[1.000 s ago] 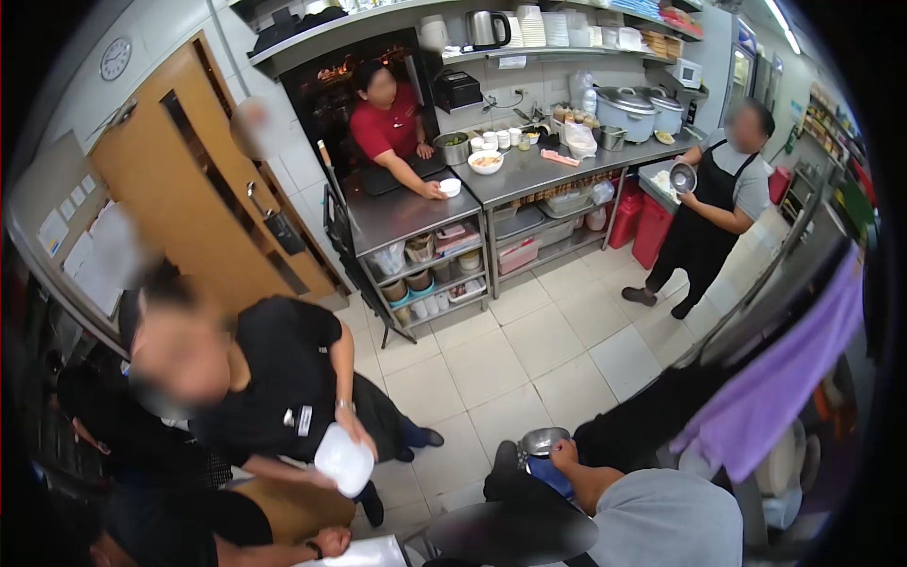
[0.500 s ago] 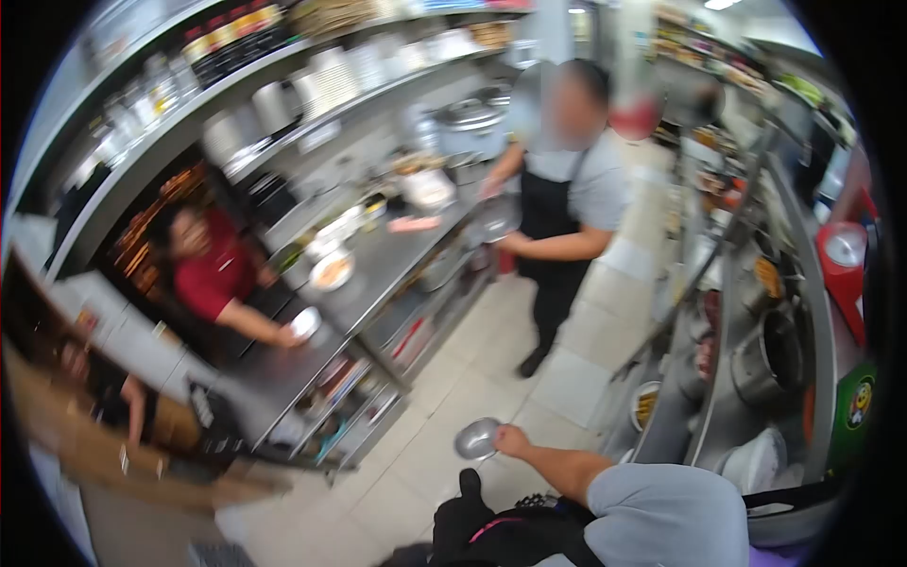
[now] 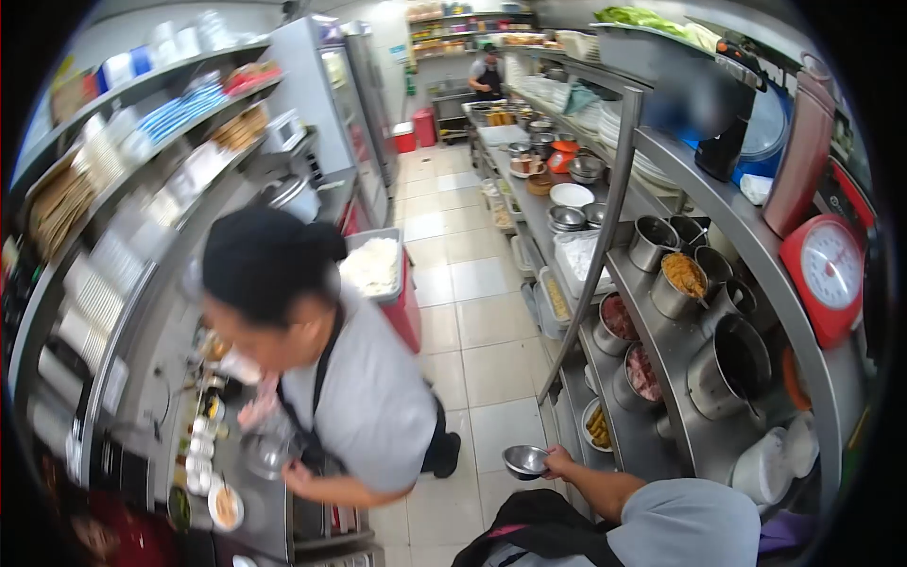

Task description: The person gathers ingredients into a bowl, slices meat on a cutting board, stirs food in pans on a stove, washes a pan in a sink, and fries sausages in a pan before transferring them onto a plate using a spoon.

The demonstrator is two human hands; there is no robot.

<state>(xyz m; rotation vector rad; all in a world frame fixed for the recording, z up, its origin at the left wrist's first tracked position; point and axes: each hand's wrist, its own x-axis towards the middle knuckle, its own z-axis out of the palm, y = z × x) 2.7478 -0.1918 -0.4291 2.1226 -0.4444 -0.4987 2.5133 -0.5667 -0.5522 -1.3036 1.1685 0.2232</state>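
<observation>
My right hand [image 3: 559,461] grips the rim of a metal bowl [image 3: 525,460], which I hold low in front of my body, over the tiled floor. The part of the bowl's inside that shows has no food in it. Just beyond the hand, on the lower part of the rack at right, sits a white bowl of browned, finger-shaped food [image 3: 597,425]. My left hand is out of view.
A co-worker [image 3: 364,378] stands close on my left, holding a metal bowl [image 3: 267,455] over the steel counter. The rack [image 3: 652,416] at right bears metal pots and a red scale [image 3: 822,274]. A red bin of white food [image 3: 371,265] stands in the aisle.
My view has swung right, toward the long aisle and the rack. The co-worker in grey now appears much nearer, at left. My right hand still grips the metal bowl.
</observation>
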